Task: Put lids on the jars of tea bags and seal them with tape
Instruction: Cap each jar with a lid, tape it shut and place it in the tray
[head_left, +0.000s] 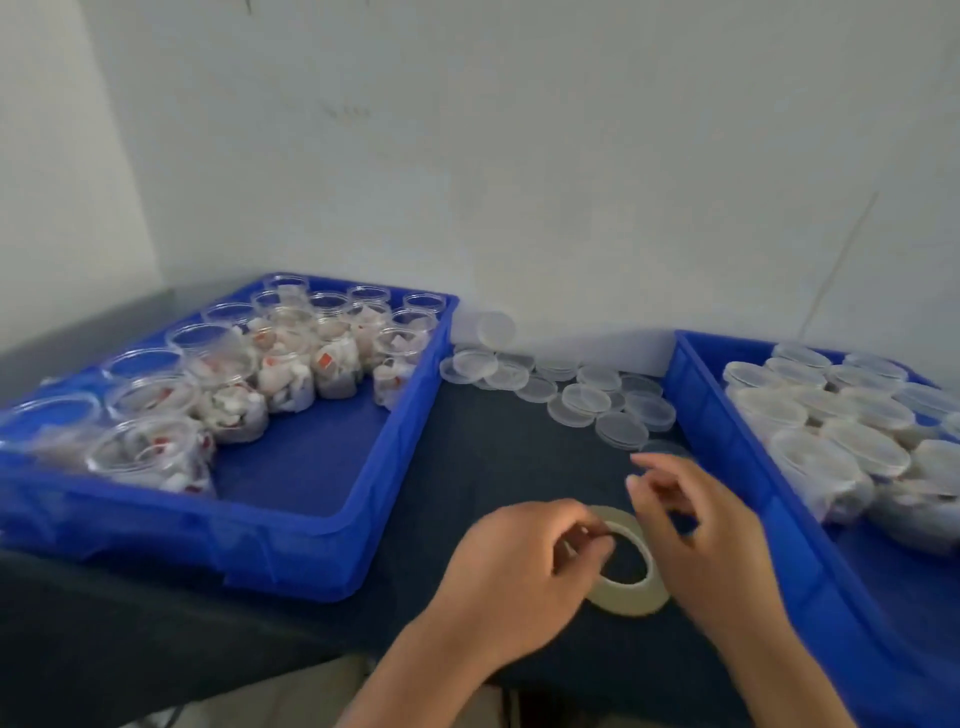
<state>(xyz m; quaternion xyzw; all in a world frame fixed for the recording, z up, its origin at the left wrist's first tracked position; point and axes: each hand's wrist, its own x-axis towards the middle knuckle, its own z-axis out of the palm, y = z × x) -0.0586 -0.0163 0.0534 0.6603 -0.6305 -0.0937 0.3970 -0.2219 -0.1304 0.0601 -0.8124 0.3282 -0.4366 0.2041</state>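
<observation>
A small hand-packing workroom is indicated, rather than a home or a shop. A counter (493, 467) draped in dark cloth is set against a bare white wall (519, 156) on which faint marks can be seen. Two sturdy blue plastic crates are placed on it. The left crate (395, 467) is partly filled with rows of identical clear open jars (213, 353) stuffed with tagged tea bags. The right crate (727, 467) is packed with lidded jars (810, 457) of the same kind. Between the crates a heap of loose clear lids (587, 397) is spread on the cloth, and a roll of tape (631, 597) is laid flat near the front edge.
</observation>
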